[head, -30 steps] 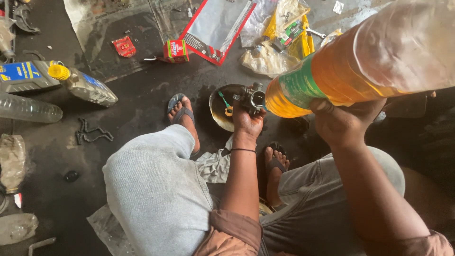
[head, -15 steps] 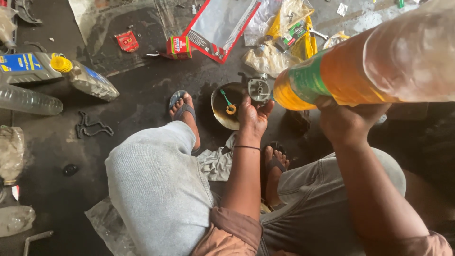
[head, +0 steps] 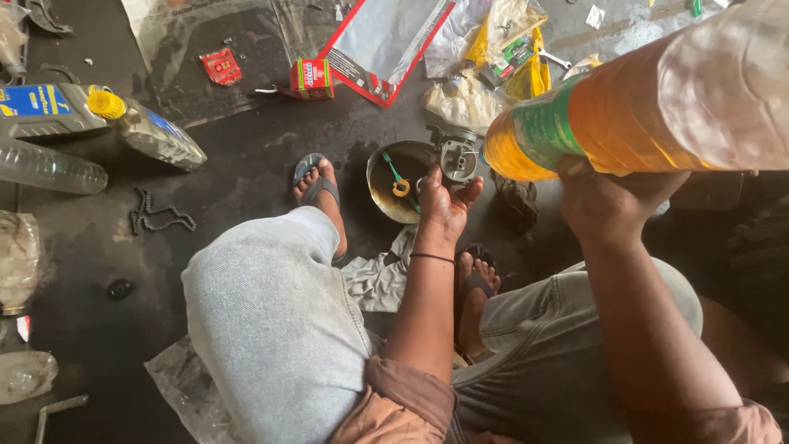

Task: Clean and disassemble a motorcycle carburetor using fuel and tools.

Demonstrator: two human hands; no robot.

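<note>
Left hand (head: 444,205), frame centre: closed around a small metal engine part (head: 458,156), held over the metal bowl (head: 386,197) to catch drips. Right hand (head: 612,201), upper right: grips a tilted plastic bottle of amber liquid (head: 649,107), mouth toward the part.

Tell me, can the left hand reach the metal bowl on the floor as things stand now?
Probably yes, but not freely. The left hand hovers right beside the metal bowl, with nothing between them. However, it holds a small metal part, so it would have to put that down first.
</note>
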